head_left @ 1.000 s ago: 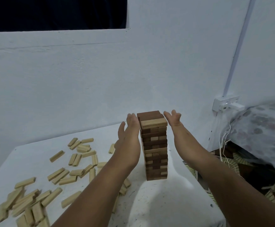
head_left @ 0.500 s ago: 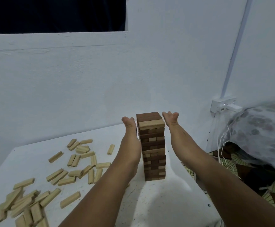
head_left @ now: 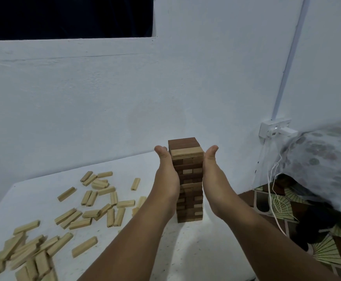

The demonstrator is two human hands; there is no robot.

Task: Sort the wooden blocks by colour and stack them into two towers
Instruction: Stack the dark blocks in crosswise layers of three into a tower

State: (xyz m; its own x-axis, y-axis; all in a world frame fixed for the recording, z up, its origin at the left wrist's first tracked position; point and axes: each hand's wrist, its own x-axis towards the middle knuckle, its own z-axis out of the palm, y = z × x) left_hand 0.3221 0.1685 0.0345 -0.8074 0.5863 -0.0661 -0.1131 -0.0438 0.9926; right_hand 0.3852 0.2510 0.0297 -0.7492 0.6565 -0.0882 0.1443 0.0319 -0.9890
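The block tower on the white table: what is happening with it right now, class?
A person presses both flat palms against the sides of a mixed tower of dark and light blocks, the left hand on its left face and the right hand on its right, as if squaring it up. A light block lies at the front of the top layer beside dark ones. Many loose light blocks lie scattered on the table to the left.

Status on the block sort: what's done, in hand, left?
Done: many light blocks lie pulled out, loose on the table. In hand: the left hand and right hand press flat against opposite sides of the tower. Left: that tower mixes dark and light blocks, and no light tower is stacked.
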